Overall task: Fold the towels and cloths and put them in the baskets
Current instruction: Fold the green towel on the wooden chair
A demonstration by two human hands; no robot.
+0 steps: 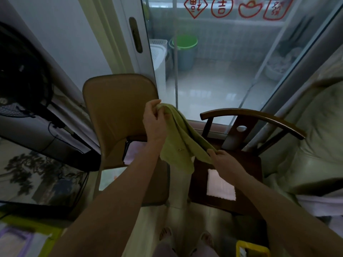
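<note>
- Green, soft and limp, the cloth [178,143] is held up in the air between the two chairs, in front of the glass door [213,71].
- Its upper corner is pinched by the left hand [155,117], fingers curled round the bunched fabric; a lower edge is gripped by the right hand [221,160], so both grips are closed on the cloth.
- The fabric sags in loose folds, with one free corner hanging below.
- To fold well, the cloth is best pulled taut between the hands, the corners matched, and the halves brought together evenly.
- A white folded towel [220,186], flat and square, is laid on the dark wooden chair [246,164].
- A padded tan chair [115,112] stands just beside it on the left.
- A yellow basket rim [259,246] is seen near the feet; its contents cannot be made out.
</note>
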